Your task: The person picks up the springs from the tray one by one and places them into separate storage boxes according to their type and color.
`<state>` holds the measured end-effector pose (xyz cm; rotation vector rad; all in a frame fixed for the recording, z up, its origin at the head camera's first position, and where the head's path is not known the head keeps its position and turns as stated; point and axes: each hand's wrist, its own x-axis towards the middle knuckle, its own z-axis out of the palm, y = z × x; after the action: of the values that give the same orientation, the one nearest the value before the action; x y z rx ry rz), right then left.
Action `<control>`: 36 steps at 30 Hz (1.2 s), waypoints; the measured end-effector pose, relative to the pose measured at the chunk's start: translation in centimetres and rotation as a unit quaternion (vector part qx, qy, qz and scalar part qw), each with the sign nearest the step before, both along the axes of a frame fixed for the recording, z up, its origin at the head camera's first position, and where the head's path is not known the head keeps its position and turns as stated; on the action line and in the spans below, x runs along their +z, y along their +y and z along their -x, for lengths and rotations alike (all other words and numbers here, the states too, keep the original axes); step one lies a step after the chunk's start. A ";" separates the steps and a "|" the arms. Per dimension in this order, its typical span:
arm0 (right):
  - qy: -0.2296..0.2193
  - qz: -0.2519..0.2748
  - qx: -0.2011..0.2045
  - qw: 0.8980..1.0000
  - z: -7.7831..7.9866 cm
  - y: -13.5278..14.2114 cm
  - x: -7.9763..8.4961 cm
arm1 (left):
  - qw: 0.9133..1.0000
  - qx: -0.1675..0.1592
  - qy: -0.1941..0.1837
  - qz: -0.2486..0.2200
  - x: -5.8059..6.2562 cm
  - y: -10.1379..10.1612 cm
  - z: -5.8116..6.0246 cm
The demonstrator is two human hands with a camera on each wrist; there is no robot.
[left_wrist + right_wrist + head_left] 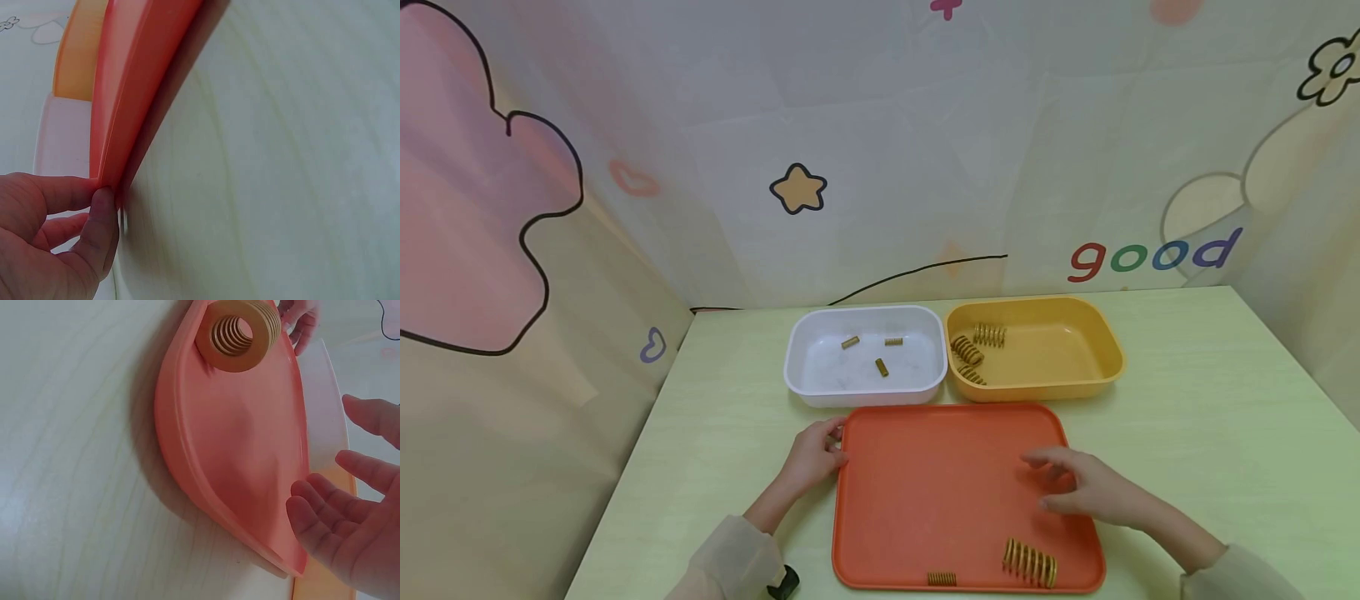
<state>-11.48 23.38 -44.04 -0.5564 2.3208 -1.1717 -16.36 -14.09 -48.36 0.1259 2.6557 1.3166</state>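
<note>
My left hand (813,452) pinches the left rim of the orange-red tray (951,483) between thumb and fingers; the left wrist view shows the fingertips right at that edge. Over the tray's right side hovers my right hand (1090,487), fingers spread and loosely bent, with nothing in it. A large brass coil spring (1029,563) lies in the tray's front right corner, below the right hand. Along the front rim, left of it, lies a small, tightly wound spring (942,578).
Behind the tray stands a white bin (805,367) with a few small springs (882,367). Beside it on the right is a yellow bin (1052,354) with larger springs (989,335) at its left end. A printed curtain (887,167) hangs behind the table (1195,417).
</note>
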 end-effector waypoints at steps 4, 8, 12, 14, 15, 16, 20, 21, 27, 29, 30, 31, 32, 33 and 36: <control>-0.005 -0.003 0.005 1.000 -0.3 -0.1 0.1 | 1.000 0.001 -0.001 -0.004 0.0 0.0 0.0; -0.012 0.005 0.014 1.000 -0.5 -0.2 0.1 | 1.000 0.003 -0.001 -0.010 0.1 0.1 0.0; -0.019 0.013 0.016 1.000 -0.8 -0.3 -0.1 | 1.000 0.003 0.001 -0.012 0.1 0.1 0.0; -0.024 0.024 0.019 0.999 -0.9 -0.3 -0.3 | 1.000 0.003 0.000 -0.010 0.0 0.1 0.0; -0.028 0.029 0.019 0.999 -1.0 -0.3 -0.5 | 1.000 0.003 -0.001 -0.010 0.0 0.1 0.0; -0.032 0.038 0.022 0.999 -1.1 -0.3 -0.6 | 1.000 0.004 -0.002 -0.009 0.0 0.1 0.0; -0.051 0.059 0.032 0.996 -1.4 -0.4 -1.0 | 1.000 0.005 -0.003 -0.005 0.0 0.1 0.0; -0.053 0.061 0.035 0.996 -1.5 -0.4 -1.1 | 1.000 0.005 -0.003 -0.004 0.1 0.1 0.0; -0.059 0.068 0.050 0.995 -1.9 -0.5 -1.2 | 1.000 0.003 0.001 0.000 0.1 0.1 0.0; -0.065 0.068 0.051 0.994 -2.0 -0.6 -1.2 | 1.000 0.002 0.003 0.002 0.2 0.1 0.0; -0.068 0.066 0.051 0.994 -2.1 -0.6 -1.1 | 1.000 0.002 0.002 0.003 0.2 0.1 0.0; -0.073 0.064 0.051 0.994 -2.1 -0.6 -1.1 | 1.000 0.002 0.001 0.003 0.2 0.1 0.0; -0.076 0.062 0.051 0.994 -2.2 -0.6 -1.1 | 1.000 0.001 0.000 0.004 0.2 0.1 0.0; -0.078 0.061 0.051 0.994 -2.3 -0.6 -1.1 | 1.000 -0.001 0.002 0.005 0.3 0.1 -0.1; -0.090 0.065 0.051 0.993 -2.5 -0.6 -1.2 | 1.000 0.000 0.001 0.007 0.3 0.1 0.0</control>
<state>-9.01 22.78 -45.28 -0.5845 2.0520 -1.2759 -16.31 -13.96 -48.05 0.1267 2.6653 1.2990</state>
